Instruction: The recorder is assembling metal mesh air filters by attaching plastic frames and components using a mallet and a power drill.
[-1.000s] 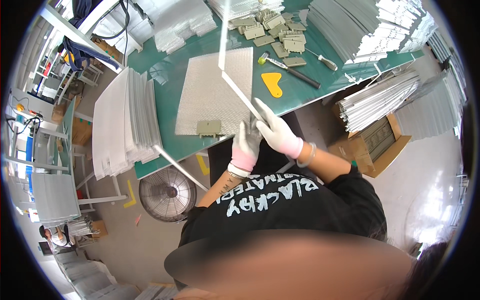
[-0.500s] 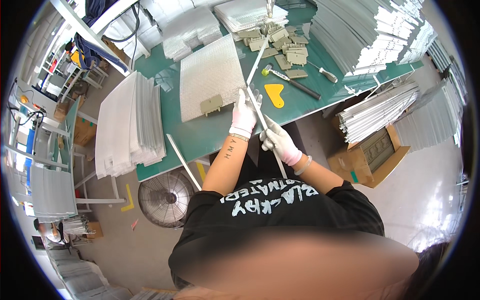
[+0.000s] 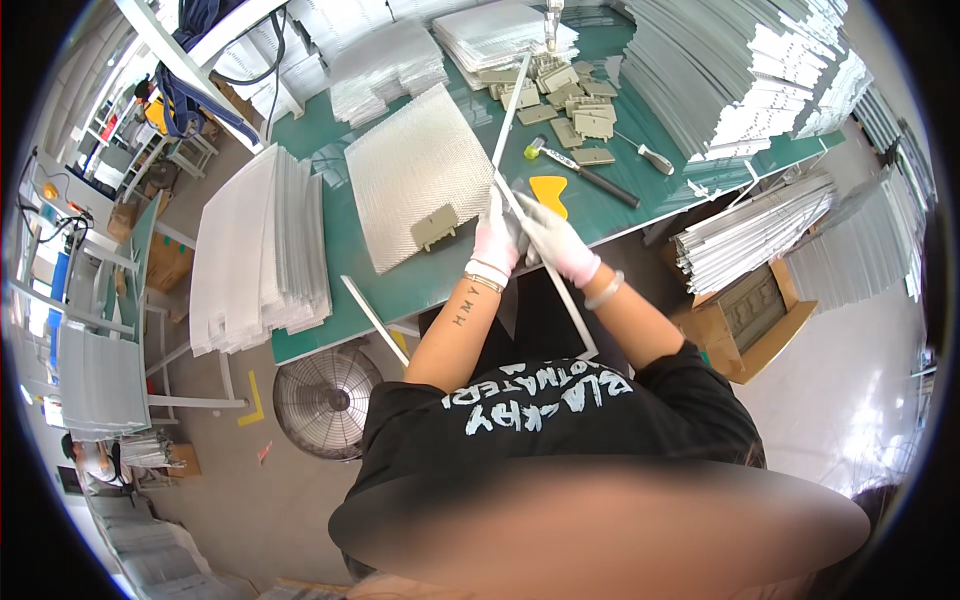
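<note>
My left hand (image 3: 496,238), in a white glove, is closed around a long white metal strip (image 3: 511,112) near the front edge of the table. My right hand (image 3: 557,242), also gloved, grips the strip right beside it, its fingers partly hidden. The lower length of the strip (image 3: 572,312) runs down to my shirt and ends in a corner. Left of my hands lies a silvery mesh panel (image 3: 415,165), its right edge against the strip. On the panel's near edge rests an olive-grey notched plate (image 3: 434,228).
Right of my hands lie a yellow scraper (image 3: 549,196), a hammer (image 3: 590,172), a screwdriver (image 3: 655,158) and a pile of olive-grey plates (image 3: 575,100). Stacked panels (image 3: 255,250) stand at the left. Another white strip (image 3: 374,318) juts past the table edge above a fan (image 3: 328,402).
My right hand has slid up the strip to beside my left hand. The mesh panel and its plate have turned slightly and shifted toward me. The strip's lower corner now shows.
</note>
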Demonstrator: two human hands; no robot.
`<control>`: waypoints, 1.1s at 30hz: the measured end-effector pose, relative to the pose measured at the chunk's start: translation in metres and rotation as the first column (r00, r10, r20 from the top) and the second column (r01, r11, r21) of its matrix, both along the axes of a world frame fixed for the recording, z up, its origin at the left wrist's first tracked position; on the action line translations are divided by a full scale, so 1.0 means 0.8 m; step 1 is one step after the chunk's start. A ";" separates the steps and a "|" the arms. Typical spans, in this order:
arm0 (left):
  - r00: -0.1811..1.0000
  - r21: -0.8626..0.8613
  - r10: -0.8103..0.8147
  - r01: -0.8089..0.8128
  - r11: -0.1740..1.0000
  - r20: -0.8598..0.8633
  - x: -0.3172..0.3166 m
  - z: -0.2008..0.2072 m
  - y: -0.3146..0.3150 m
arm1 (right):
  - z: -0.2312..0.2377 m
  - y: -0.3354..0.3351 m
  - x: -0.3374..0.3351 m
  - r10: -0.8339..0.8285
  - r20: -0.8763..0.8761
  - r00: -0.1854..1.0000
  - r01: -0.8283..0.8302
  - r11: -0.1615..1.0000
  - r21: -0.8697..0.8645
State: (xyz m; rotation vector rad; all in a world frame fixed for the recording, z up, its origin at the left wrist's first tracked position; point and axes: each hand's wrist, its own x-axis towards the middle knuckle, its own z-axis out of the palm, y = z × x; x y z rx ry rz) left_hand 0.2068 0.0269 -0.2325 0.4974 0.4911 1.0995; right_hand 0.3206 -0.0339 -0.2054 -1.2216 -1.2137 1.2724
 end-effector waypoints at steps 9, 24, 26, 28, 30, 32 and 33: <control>0.883 0.522 0.106 0.170 0.836 -0.457 -0.127 0.063 -0.101 | 0.008 0.126 0.018 0.068 0.088 0.994 -0.050 0.979 -0.198; 0.387 0.502 0.518 -0.151 0.852 -0.763 -0.302 0.016 -0.036 | 0.006 0.123 0.024 0.238 -0.421 0.875 -0.331 0.929 -0.164; 0.236 0.655 0.639 -0.015 0.755 -0.732 -0.313 -0.003 -0.043 | 0.020 0.104 0.011 0.249 -0.306 0.919 -0.304 0.941 -0.150; 0.626 0.578 0.479 -0.056 0.814 -0.615 -0.296 0.023 -0.041 | 0.019 0.096 0.029 0.244 -0.250 0.937 -0.275 0.956 -0.098; 0.757 0.522 0.418 -0.121 0.844 -0.502 -0.280 0.054 -0.056 | 0.026 0.080 0.043 0.233 -0.211 0.949 -0.239 0.971 -0.004; 0.894 0.478 0.357 -0.196 0.856 -0.272 -0.255 0.095 -0.074 | 0.052 0.050 0.042 0.161 -0.261 0.952 -0.169 0.986 -0.010; 0.892 0.481 0.363 -0.202 0.853 -0.271 -0.255 0.103 -0.079 | 0.059 0.038 0.043 0.079 -0.313 0.947 -0.089 0.996 -0.018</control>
